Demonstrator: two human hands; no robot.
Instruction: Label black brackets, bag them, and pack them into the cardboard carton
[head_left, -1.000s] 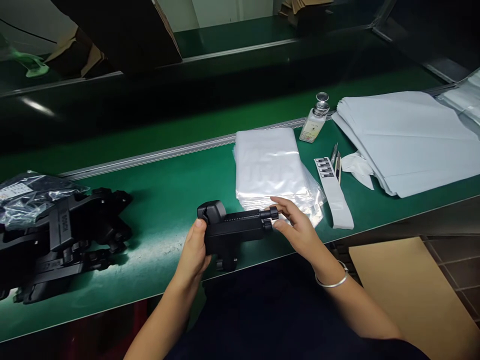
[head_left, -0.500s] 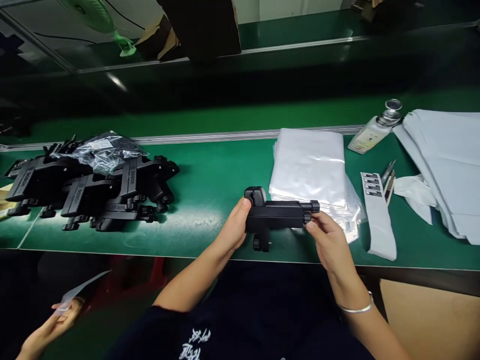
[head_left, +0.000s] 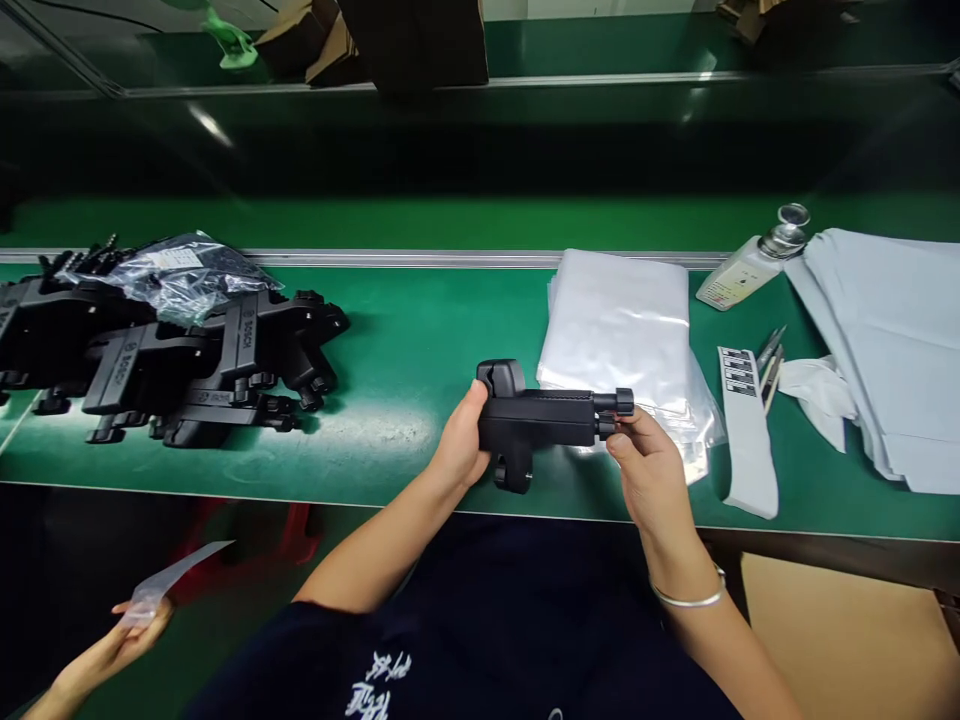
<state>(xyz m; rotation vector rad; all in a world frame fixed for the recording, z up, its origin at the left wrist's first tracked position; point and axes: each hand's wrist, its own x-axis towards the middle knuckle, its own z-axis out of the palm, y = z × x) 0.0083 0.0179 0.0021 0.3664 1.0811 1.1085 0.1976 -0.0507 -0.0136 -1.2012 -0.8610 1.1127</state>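
A black clamp mount [head_left: 547,418] with knobs is held level above the table's front edge. My left hand [head_left: 463,435] is closed around its left end, thumb up beside a rounded black block. At the other end, the thumb and fingers of my right hand [head_left: 651,462] pinch the lower knob [head_left: 606,427]. A second, longer knob [head_left: 624,401] sits just above it. Behind the mount lies a stack of clear plastic bags [head_left: 619,325], partly covered by it. Similar black mounts [head_left: 169,370], some marked BOSCH, are piled at the left.
A plastic-wrapped bundle [head_left: 180,275] rests on the pile. To the right are a label strip [head_left: 748,440], tweezers [head_left: 769,350], a crumpled white cloth [head_left: 821,395], a metal-topped bottle [head_left: 750,265] and white sheets [head_left: 892,340]. A co-worker's hand [head_left: 131,635] holds a clear strip at lower left.
The view has shifted slightly. The mount's knobs now stand further out from its right end, with my right fingers still on the lower one. The co-worker's hand has moved slightly.
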